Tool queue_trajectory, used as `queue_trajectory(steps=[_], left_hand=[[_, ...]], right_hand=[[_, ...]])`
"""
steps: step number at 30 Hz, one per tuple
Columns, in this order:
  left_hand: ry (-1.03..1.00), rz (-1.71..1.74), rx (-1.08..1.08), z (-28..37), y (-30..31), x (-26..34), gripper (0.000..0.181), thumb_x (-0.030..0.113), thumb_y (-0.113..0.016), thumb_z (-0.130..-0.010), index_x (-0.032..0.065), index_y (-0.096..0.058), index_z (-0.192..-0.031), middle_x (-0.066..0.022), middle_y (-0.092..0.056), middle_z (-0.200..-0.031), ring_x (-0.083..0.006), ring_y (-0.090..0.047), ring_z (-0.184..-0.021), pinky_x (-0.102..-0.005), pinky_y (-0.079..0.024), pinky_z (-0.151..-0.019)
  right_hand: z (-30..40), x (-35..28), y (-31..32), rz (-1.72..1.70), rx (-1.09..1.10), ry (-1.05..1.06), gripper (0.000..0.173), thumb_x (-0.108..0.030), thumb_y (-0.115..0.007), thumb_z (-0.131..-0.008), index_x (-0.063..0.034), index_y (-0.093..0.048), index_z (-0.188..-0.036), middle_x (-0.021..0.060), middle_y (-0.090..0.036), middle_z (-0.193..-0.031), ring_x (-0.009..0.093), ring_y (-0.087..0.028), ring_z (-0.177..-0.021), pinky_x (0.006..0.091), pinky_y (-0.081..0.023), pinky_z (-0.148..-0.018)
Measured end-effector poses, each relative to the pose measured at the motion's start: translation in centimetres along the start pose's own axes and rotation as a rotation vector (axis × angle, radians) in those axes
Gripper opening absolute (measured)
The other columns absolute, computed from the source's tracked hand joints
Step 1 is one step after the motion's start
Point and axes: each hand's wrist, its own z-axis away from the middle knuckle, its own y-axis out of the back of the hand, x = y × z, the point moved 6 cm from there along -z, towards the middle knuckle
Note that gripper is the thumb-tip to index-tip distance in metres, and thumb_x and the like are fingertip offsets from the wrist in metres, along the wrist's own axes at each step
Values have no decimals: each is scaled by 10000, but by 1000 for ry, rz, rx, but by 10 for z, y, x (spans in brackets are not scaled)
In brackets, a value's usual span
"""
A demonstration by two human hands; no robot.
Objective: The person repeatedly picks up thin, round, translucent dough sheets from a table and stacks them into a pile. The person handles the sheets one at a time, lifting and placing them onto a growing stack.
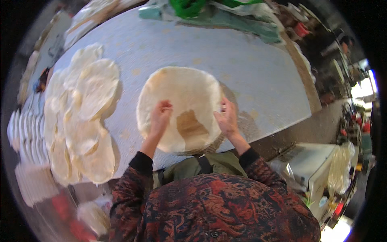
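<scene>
A large round, pale sheet (pixel 184 87) of unclear material lies on the table before me, with a brown patch (pixel 190 124) in its lower middle. Over its left half is my left hand (pixel 161 116), fingers curled and blurred by motion. I cannot tell whether it pinches anything. At the sheet's right rim is my right hand (pixel 226 118), its thumb toward the sheet and its fingers bent. Whether these fingers grip the rim is unclear. To the left, several similar pale pieces (pixel 96 84) lie overlapped in a loose heap.
The pale table (pixel 169 45) has a floral pattern and a front edge close to my body. Green and whitish plastic bags (pixel 217 15) lie at its far side. Stacked white items (pixel 33 130) stand at far left. A white box-like unit (pixel 314 160) stands at right.
</scene>
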Motion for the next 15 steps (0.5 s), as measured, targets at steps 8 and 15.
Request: queue_trajectory(steps=[8, 15], left_hand=[[472, 255, -279, 34, -171, 0, 385, 368, -494, -930, 46, -518, -1140, -90, -605, -1029, -154, -613, -912, -253, -478, -711], [367, 12, -294, -8, -164, -15, 293, 335, -478, -921, 55, -529, -850, -34, -536, -691, -127, -522, -552, -263, -418, -460]], right_hand=[[-3, 13, 6, 150, -143, -16, 307, -142, -589, -715, -116, -599, -1020, 178, -639, -881, 350, -623, -783, 421, -491, -675], [-6, 24, -9, 78, 42, 115, 198, -179, -562, -777, -72, -570, -944, 150, -575, -866, 340, -561, -856, 430, -454, -715]])
